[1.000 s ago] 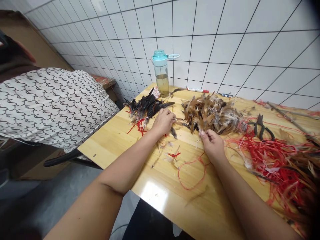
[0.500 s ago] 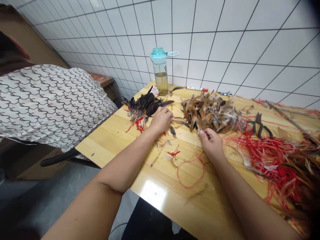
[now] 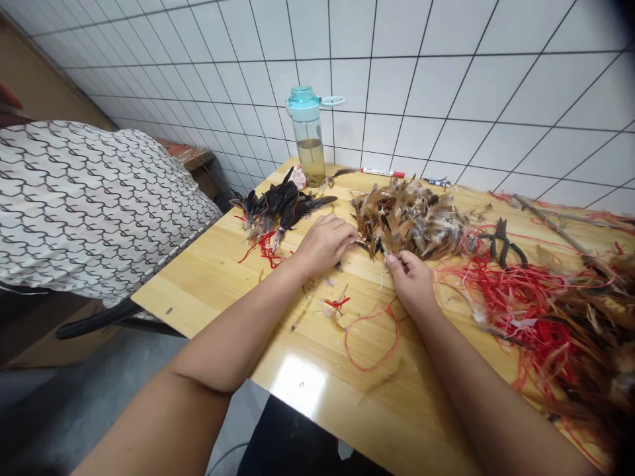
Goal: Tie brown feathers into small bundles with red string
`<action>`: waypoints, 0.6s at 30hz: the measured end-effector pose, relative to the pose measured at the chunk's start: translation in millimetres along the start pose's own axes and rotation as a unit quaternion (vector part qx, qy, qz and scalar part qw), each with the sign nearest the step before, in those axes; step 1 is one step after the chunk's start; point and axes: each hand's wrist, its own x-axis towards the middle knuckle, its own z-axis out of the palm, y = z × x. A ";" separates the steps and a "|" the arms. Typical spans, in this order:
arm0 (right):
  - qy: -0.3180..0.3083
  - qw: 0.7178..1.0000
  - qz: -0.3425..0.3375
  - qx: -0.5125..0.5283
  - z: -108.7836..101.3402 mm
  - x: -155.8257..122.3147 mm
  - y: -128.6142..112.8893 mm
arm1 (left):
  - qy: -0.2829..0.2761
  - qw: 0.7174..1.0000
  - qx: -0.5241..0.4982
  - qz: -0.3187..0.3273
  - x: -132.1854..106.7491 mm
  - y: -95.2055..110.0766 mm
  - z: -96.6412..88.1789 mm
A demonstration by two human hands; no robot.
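Observation:
My right hand (image 3: 413,281) has thumb and forefinger pinched on the pale quill end of a brown feather (image 3: 389,235), at the front of the brown feather pile (image 3: 421,215). A thin white strand hangs below this pinch. My left hand (image 3: 327,243) lies low over the table just left of the pile, fingers curled down and closed. A dark feather (image 3: 363,246) lies at its fingertips; whether they grip it is hidden. Behind the left hand is a heap of black feathers (image 3: 282,205) with red ties (image 3: 265,249).
A loop of red string (image 3: 372,367) and a red tie (image 3: 338,303) lie on the wooden table (image 3: 198,284). Pliers (image 3: 503,244), tangled red string (image 3: 526,307) and more brown feathers (image 3: 605,324) are rightward. A bottle (image 3: 311,145) and a red marker (image 3: 381,172) stand near the wall. A co-worker's patterned shirt (image 3: 99,205) is leftward.
My left hand has moved right, closer to the brown pile and my right hand. The right hand keeps its pinch in about the same place. The view has shifted slightly.

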 end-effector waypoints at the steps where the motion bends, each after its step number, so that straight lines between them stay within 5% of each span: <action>1: 0.000 1.000 -0.007 -0.004 0.1 0.2 0.3 | -0.004 1.000 0.001 0.017 0.7 5.0 -0.6; 8: -0.009 0.997 -0.052 -0.056 1.4 -0.5 -0.3 | -0.034 0.993 0.074 0.083 4.1 33.8 -5.0; 18: -0.023 0.993 -0.075 -0.088 2.9 -1.9 -0.5 | -0.033 0.986 0.118 0.113 2.9 41.2 -5.8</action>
